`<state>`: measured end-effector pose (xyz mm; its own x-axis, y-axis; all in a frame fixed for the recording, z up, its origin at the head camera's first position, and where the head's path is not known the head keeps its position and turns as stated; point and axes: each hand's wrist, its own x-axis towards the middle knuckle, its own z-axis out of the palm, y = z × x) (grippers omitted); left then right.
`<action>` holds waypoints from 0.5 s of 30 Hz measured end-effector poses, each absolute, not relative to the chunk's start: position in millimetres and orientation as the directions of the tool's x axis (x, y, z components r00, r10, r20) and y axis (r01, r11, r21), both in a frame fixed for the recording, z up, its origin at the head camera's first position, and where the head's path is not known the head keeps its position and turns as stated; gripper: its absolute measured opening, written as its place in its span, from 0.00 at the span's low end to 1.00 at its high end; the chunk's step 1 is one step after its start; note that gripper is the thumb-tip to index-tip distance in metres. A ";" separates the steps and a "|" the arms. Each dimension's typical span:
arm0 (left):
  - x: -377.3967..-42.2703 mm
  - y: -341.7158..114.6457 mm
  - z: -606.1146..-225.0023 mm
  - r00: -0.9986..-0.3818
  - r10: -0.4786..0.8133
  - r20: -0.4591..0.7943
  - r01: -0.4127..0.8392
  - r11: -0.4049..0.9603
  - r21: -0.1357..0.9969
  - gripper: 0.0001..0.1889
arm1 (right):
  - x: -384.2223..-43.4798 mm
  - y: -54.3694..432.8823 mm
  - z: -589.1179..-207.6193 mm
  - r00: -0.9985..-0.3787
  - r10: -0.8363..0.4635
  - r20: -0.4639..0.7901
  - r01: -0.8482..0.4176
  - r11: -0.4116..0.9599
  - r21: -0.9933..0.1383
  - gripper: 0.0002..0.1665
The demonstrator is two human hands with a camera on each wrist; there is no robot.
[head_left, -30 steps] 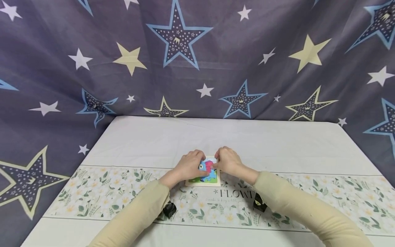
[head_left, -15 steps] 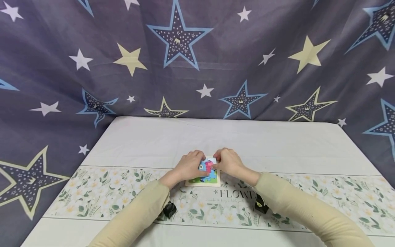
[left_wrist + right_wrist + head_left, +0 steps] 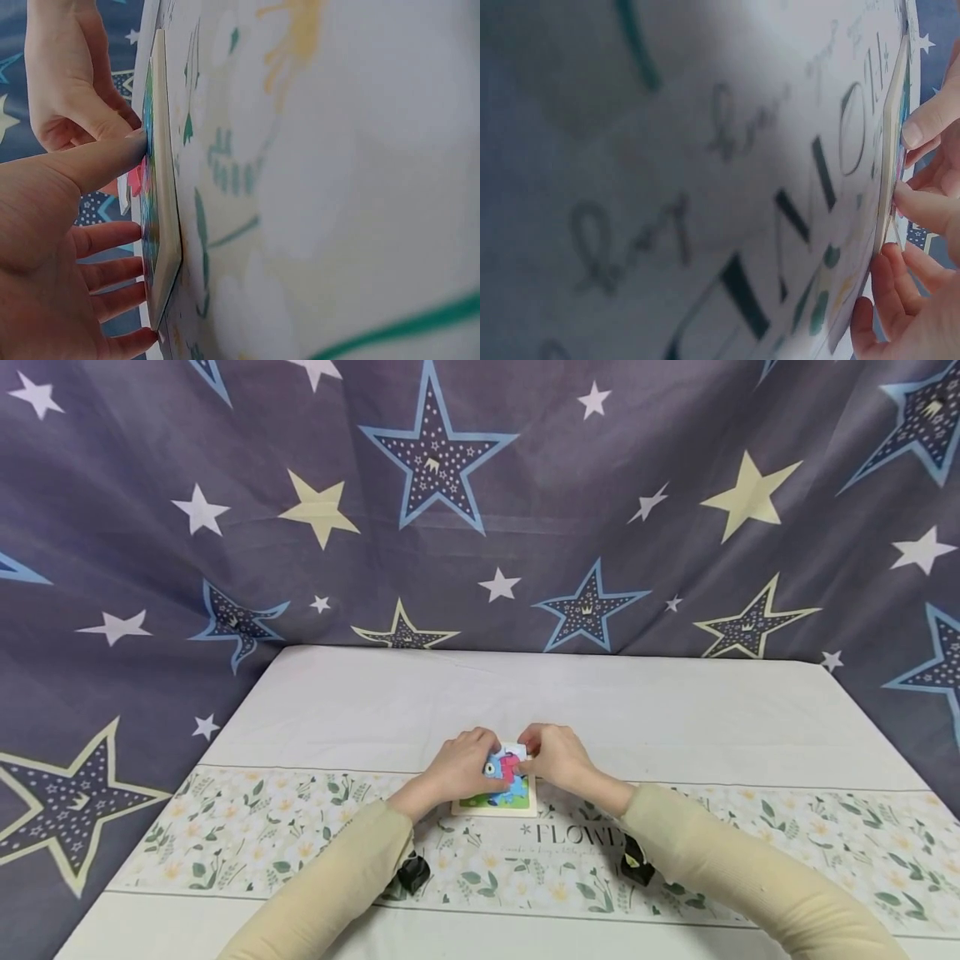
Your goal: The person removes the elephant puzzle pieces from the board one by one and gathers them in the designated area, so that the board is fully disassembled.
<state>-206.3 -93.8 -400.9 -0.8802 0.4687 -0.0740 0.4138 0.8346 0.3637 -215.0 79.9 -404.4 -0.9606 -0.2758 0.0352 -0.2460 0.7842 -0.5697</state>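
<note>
A small square jigsaw puzzle in a pale wooden tray (image 3: 495,813) lies on the table, showing a blue cartoon animal with a pink patch (image 3: 507,767) over green. My left hand (image 3: 459,766) spreads across its left side. In the left wrist view the thumb (image 3: 112,159) presses on the picture, and the fingers touch the surface and edge. At the far right corner my right hand (image 3: 558,757) pinches a light puzzle piece (image 3: 124,196), which stands tilted up from the board. The right hand's fingers (image 3: 889,281) are at the tray's edge; its grip is partly hidden.
Under the tray runs a floral printed band with lettering (image 3: 573,835) across the white tablecloth (image 3: 637,702). Black wrist devices (image 3: 412,871) hang beneath both forearms. A dark star-patterned curtain (image 3: 525,543) rises behind the table.
The head view has tipped slightly, so the scene sits a little lower. The right hand shifts slightly at the puzzle's corner, and the left hand stays in place.
</note>
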 end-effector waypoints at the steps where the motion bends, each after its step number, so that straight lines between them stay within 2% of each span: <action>1: -206.2 -93.8 -400.8 -0.881 0.468 -0.072 0.413 0.834 0.365 0.26 | -215.2 80.2 -404.4 -0.961 -0.275 0.039 -0.246 0.779 -0.576 0.17; 15: -207.1 -94.7 -402.9 -0.879 0.472 -0.068 0.414 0.826 0.382 0.28 | -215.5 82.1 -405.1 -0.968 -0.250 0.021 -0.207 0.751 -0.627 0.13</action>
